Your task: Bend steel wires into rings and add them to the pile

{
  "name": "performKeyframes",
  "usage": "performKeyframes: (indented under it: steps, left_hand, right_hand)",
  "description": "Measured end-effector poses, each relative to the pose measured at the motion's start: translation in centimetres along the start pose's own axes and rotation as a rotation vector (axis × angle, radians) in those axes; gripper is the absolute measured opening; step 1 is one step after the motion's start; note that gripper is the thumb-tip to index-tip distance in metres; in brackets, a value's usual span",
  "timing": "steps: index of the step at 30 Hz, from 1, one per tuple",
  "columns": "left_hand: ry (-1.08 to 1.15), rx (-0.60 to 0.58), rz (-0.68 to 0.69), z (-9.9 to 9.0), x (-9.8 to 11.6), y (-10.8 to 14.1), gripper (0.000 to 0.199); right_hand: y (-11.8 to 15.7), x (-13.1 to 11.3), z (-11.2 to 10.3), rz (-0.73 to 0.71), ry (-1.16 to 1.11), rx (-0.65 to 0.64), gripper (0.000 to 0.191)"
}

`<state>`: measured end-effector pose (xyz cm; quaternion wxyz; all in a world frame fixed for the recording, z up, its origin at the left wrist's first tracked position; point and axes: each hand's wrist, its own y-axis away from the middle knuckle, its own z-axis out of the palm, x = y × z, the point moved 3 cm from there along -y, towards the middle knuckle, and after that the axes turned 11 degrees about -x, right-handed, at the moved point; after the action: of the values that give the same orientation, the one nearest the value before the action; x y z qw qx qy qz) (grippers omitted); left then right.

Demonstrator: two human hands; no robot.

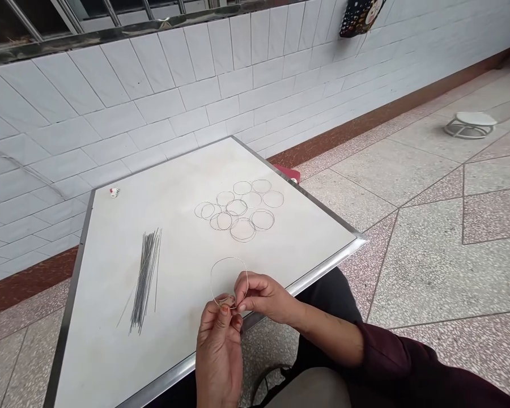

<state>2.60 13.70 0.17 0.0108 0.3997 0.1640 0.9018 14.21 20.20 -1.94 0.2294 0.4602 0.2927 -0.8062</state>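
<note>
Between my two hands, over the table's near edge, a thin wire ring (211,281) stands up roughly in a circle. My left hand (220,340) pinches its lower part between thumb and fingers. Right beside it, my right hand (259,296) is closed on the wire at the lower right of the ring. The fingers hide the spot where the wire ends may meet. Beyond my hands, several finished-looking wire rings (243,239) lie overlapping on the white table (178,255). A bundle of straight wires (143,283) lies on the left, with a few strays apart from it.
A small white and red object (114,192) sits near the table's far left corner. The table has a metal rim (323,259). A tiled wall (153,119) runs behind it. To the right, a low round stool (471,122) stands on the floor, and something red (289,171) shows beyond the table.
</note>
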Motion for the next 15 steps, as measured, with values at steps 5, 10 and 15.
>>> performKeyframes:
  steps: [5,10,15]
  left_hand:
    - [0.008,-0.041,-0.012,0.31,-0.16,-0.01,0.018]
    - [-0.037,-0.083,0.006,0.36,-0.28,-0.21,0.015]
    - [-0.051,-0.028,0.064,-0.18,-0.27,-0.05,0.013]
  right_hand:
    - [0.09,0.46,0.08,0.043,-0.154,-0.028,0.025]
    - [0.18,0.79,-0.06,0.037,-0.187,-0.050,0.025]
    - [0.45,0.95,-0.13,0.034,-0.293,0.080,0.027]
